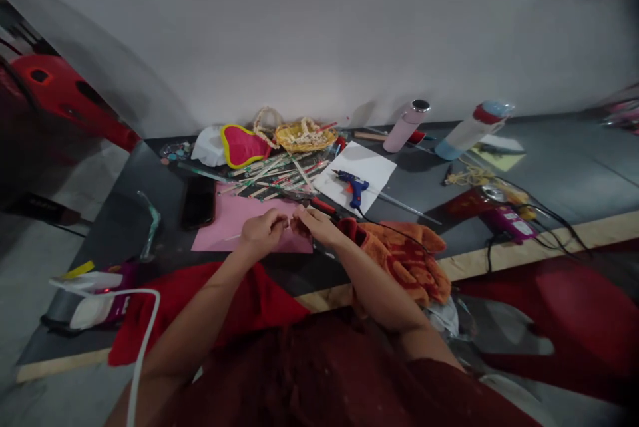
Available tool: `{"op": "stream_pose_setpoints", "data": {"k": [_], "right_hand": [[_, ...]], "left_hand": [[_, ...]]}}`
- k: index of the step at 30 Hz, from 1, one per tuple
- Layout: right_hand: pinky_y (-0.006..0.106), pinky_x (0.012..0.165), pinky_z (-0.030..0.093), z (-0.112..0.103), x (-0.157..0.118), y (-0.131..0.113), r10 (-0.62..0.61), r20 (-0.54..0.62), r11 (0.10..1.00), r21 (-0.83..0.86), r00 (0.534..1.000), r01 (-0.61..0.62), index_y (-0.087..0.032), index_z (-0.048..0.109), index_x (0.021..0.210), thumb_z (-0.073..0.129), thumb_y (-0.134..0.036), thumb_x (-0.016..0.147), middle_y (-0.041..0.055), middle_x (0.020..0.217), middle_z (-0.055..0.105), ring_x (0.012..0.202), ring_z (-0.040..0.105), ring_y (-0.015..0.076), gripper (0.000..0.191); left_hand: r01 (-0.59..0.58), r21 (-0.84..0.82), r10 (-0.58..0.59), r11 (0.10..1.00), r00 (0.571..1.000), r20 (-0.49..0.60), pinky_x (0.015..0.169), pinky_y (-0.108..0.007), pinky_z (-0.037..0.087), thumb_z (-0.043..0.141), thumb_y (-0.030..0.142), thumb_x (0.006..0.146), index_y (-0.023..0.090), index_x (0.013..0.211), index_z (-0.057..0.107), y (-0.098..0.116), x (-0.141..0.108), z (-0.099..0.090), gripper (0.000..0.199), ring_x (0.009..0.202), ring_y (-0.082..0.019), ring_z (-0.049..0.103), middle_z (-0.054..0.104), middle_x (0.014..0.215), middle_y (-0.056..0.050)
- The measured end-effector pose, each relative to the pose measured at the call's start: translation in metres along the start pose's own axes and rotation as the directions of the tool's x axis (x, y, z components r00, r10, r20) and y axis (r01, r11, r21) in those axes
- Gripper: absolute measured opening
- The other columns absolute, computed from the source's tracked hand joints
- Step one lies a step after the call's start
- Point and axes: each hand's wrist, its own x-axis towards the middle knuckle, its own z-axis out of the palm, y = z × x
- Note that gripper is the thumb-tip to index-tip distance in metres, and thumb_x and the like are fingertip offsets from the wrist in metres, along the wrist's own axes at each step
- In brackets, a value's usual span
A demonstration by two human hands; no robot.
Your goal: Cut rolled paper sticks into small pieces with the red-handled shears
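Close together over a pink sheet (224,214), my left hand (263,233) and my right hand (315,224) both have their fingers pinched. Whatever is between the fingertips is too small to make out. A thin white stick lies on the sheet beside my left hand. Just past my right hand are the red handles of a tool (323,205), partly hidden. Behind the hands, several decorated thin sticks (279,174) lie in a loose pile. A blue glue gun (355,187) rests on a white sheet (372,161) to the right.
At the back stand a yellow basket (304,141), a pink flask (407,126) and a tilted bottle (472,131). A phone (198,203) lies left of the pink sheet. An orange cloth (404,254) and a red cloth (210,300) hang near the front edge. Cables and a power strip (512,223) are at right.
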Motion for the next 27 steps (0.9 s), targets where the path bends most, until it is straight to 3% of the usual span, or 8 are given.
{"op": "stream_pose_setpoints", "data": {"k": [10,18,27], "right_hand": [[0.021,0.045,0.027,-0.003,0.002,0.017,-0.042,0.138,0.998,0.053,0.989,0.035,-0.016,0.057,0.074,0.043,-0.063,0.086,-0.0045,0.057,0.047,0.048,0.037,0.007,0.051],[0.022,0.05,0.028,0.005,-0.002,0.017,-0.095,0.134,0.936,0.35,0.986,0.043,-0.017,0.053,0.072,0.051,-0.061,0.084,-0.0042,0.061,0.045,0.052,0.036,0.0072,0.046],[0.023,0.052,0.031,0.013,-0.004,0.017,-0.067,0.122,0.916,0.4,0.99,0.013,-0.018,0.05,0.07,0.052,-0.062,0.082,-0.0031,0.06,0.049,0.052,0.038,0.0079,0.046]], "left_hand": [[-0.153,0.106,0.154,0.982,0.988,-0.004,0.066,-0.024,0.041,0.049,0.025,0.087,0.022,0.092,0.063,-0.002,-0.002,0.004,0.015,0.075,-0.015,0.065,0.072,0.085,-0.002],[-0.082,-0.026,0.081,0.996,0.996,-0.043,0.064,-0.024,0.04,0.052,0.028,0.086,0.022,0.086,0.066,0.006,-0.002,0.001,0.015,0.07,-0.015,0.064,0.072,0.08,-0.002],[-0.062,-0.121,0.051,0.991,0.994,-0.095,0.065,-0.024,0.043,0.053,0.026,0.084,0.023,0.082,0.068,0.009,-0.005,0.0,0.015,0.071,-0.015,0.064,0.073,0.079,-0.001]]}}
